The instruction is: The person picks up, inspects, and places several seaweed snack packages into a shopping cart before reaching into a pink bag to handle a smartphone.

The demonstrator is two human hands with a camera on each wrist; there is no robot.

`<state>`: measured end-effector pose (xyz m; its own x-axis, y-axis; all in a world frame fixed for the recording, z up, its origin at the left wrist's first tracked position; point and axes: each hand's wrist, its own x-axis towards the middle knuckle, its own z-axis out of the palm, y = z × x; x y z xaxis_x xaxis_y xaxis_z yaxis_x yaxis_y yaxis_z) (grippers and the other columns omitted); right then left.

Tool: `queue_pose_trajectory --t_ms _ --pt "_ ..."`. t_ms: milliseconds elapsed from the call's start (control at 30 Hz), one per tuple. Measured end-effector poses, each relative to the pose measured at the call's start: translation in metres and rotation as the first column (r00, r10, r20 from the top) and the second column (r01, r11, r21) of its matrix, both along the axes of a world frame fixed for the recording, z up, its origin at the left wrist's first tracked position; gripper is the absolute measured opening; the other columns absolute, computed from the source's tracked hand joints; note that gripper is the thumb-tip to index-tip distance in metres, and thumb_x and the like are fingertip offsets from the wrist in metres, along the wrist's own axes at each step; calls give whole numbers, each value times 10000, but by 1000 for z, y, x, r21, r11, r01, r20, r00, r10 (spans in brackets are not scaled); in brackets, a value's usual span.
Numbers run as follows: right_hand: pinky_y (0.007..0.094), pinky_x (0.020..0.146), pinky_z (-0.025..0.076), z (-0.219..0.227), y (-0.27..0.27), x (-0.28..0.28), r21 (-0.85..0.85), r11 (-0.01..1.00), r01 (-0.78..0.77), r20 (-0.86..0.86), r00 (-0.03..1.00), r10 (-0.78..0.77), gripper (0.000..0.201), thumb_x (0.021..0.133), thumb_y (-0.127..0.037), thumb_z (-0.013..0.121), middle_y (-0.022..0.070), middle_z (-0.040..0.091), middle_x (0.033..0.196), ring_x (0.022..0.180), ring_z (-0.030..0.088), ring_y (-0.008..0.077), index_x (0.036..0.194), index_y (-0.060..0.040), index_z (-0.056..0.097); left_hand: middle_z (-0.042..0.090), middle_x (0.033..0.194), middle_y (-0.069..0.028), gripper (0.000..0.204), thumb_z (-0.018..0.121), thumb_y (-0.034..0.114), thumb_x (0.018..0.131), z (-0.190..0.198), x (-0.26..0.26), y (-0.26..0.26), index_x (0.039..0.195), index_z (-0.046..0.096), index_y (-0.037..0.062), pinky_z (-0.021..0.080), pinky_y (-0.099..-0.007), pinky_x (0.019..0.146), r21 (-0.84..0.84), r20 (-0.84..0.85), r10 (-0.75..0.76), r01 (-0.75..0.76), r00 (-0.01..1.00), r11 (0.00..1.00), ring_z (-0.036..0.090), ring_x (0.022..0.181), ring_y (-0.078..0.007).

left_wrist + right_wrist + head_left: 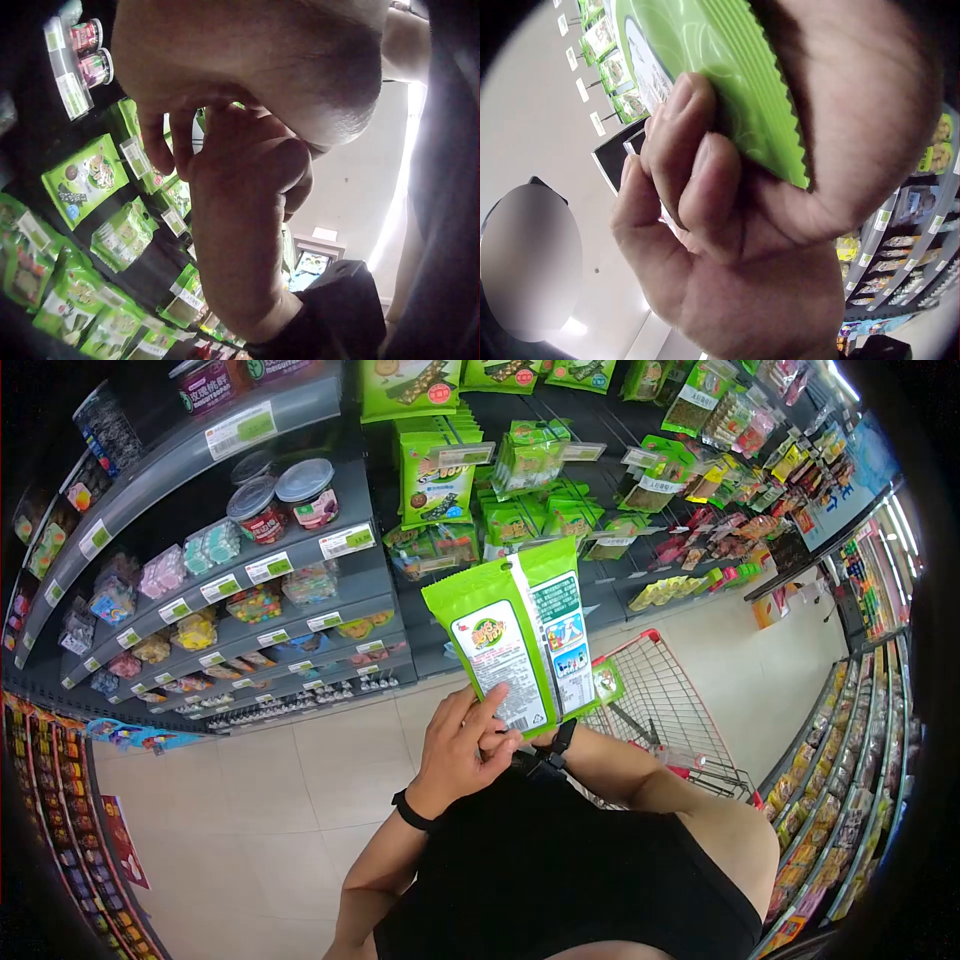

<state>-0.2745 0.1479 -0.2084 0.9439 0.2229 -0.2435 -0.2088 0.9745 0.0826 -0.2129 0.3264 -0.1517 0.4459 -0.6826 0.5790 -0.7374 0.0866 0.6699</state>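
A green-and-white snack packet (515, 640) is held up in front of the chest in the head view, its printed back turned this way. My right hand (244, 217) grips its bottom end with curled fingers; in the head view most of that hand is hidden behind the packet. My left hand (455, 750), with a black band at the wrist, overlaps the packet's lower left corner. Its index finger lies extended on the white printed panel near the barcode. The two hands overlap at the bottom edge. In the right wrist view the serrated seal runs beside the palm.
A red-trimmed shopping cart (670, 700) stands to the right, a green packet (607, 682) showing at its near corner. Ahead are dark shelves (300, 565) with tubs and sweets, and hanging green packets (435, 475). Another stocked shelf (830, 780) curves along the right.
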Motion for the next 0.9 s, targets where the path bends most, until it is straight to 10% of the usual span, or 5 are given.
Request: queue_pose_trajectory --t_ms 500,767,900 --pt "339 512 402 -16 -6 -10 -31 997 -71 241 968 77 863 948 -791 409 211 490 919 698 441 258 1477 -114 491 520 1410 -279 678 741 159 859 -7 -2 -8 1482 511 25 649 -386 783 3 -37 -53 53 998 999 647 1136 -361" --pt "338 500 400 -15 -9 -12 -477 879 -5 66 997 42 847 950 -783 413 216 494 920 673 436 257 1469 -121 500 588 1335 -227 677 776 225 840 -6 -9 -7 1462 564 62 522 -446 886 -32 -119 -4 0 993 999 634 1013 -348" --pt "337 489 379 -5 -1 -7 -337 941 31 -102 992 -69 855 946 -803 383 222 487 906 650 422 253 1465 -135 506 588 1331 -230 675 777 227 840 -6 -9 -5 1459 567 58 523 -444 883 -15 -127 6 -8 992 1000 635 1013 -347"
